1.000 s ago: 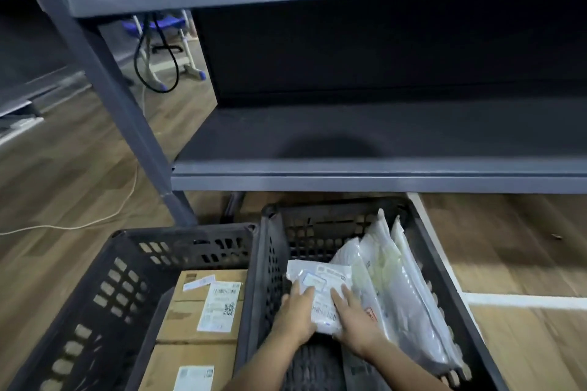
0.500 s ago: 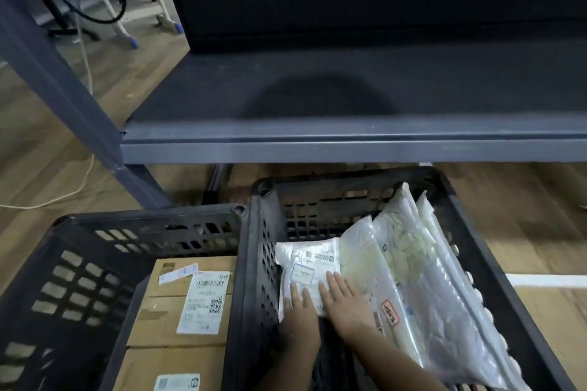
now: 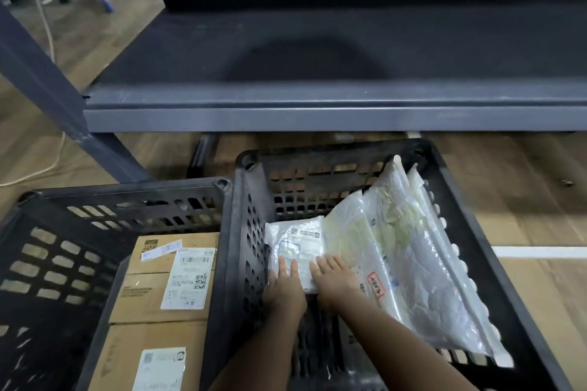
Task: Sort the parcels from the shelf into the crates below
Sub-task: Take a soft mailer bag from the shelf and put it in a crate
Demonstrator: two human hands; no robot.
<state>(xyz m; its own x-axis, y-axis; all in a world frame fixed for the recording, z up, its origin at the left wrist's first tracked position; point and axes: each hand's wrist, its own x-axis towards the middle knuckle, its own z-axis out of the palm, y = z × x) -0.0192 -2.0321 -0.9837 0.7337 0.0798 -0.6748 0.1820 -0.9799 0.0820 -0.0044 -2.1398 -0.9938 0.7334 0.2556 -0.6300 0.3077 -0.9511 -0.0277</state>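
A small white plastic parcel [image 3: 297, 241] with a printed label lies inside the right black crate [image 3: 476, 225], leaning against several larger clear and white bagged parcels [image 3: 409, 263]. My left hand [image 3: 283, 289] rests flat on the small parcel's lower left part, fingers straight. My right hand [image 3: 335, 281] presses flat on its lower right edge and on the neighbouring bag. The left black crate [image 3: 120, 200] holds cardboard box parcels [image 3: 152, 295] with white shipping labels.
The grey metal shelf [image 3: 317, 114] spans the view just above and behind the crates, its board bare. A slanted shelf post [image 3: 47, 89] stands at the left. Wood floor with a white cable [image 3: 47, 165] lies left, a white floor line [image 3: 540, 252] right.
Both hands lowered the small white parcel deeper into the right crate and flattened on it. The view tilted down and closer to the crates.
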